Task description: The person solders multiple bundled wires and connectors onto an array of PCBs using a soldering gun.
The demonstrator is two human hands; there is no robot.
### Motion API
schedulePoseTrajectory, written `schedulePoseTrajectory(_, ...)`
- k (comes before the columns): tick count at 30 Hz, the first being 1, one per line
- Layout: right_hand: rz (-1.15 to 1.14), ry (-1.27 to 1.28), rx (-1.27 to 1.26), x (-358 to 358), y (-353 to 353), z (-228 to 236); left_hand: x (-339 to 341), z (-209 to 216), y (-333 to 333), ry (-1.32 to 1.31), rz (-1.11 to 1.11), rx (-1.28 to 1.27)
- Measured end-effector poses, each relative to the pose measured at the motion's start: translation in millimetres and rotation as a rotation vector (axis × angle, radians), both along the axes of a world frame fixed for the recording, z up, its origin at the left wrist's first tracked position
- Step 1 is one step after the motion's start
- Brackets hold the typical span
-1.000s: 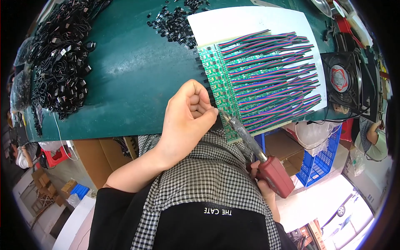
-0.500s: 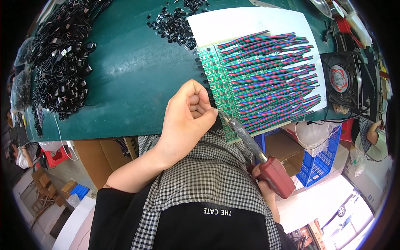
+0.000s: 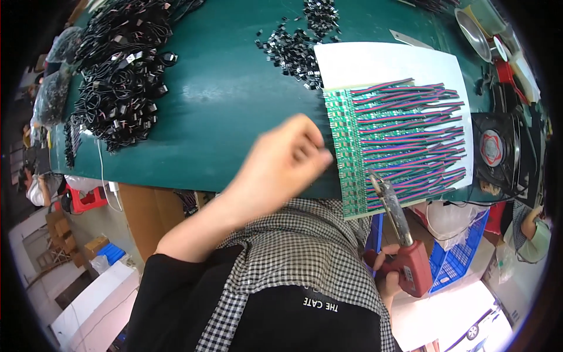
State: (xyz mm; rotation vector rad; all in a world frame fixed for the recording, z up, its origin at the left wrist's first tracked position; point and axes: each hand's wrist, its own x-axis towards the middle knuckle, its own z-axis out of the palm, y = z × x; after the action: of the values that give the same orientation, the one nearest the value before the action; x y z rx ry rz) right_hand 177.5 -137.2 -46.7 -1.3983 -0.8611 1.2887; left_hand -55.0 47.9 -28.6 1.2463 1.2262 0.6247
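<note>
A green circuit board panel [image 3: 350, 149] lies on a white sheet [image 3: 387, 61] at the table's front right. Rows of multicoloured wires [image 3: 410, 138] run rightward from it. My left hand [image 3: 287, 158], slightly blurred, is just left of the panel with its fingers curled and thumb near the fingertips. Whatever they may pinch is too small to make out. My right hand [image 3: 390, 273] grips the handle of a dark red soldering gun [image 3: 413, 267], partly hidden behind it. The gun's metal tip points up and left, over the lower wires near the panel.
Black cables [image 3: 120, 88] are heaped at the left. Small black connectors [image 3: 293, 53] form a pile behind the panel. A black fan [image 3: 492, 146] stands right of the sheet, a metal dish [image 3: 472, 35] beyond. Below the table edge sits a blue crate [image 3: 460, 258]. Another person's arm [image 3: 531, 226] shows far right.
The whole view has shifted, so the table appears farther right and lower. My left hand has drawn leftward off the panel's edge. The gun's tip has separated from my left fingertips.
</note>
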Motion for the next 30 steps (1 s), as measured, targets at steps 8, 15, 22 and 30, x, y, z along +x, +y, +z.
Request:
schedulePoseTrajectory(8,-0.147,-0.011,-0.054,-8.8,8.1,0.6,-55.2,-22.3,94.7,0.532,0.149,0.513)
schedulePoseTrajectory(15,-0.014,0.083,-0.029,-0.6,-1.1,0.1,-62.7,-12.5,128.1,0.628,-0.309,0.851)
schedulePoseTrajectory(22,-0.048,0.045,0.006,-1.6,-4.7,-2.9,-74.7,-3.7,122.8,0.748,-0.491,0.846)
schedulePoseTrajectory(30,-0.036,0.129,0.017,3.4,-10.7,-6.2,-74.9,-5.5,73.4,0.415,-0.142,0.639)
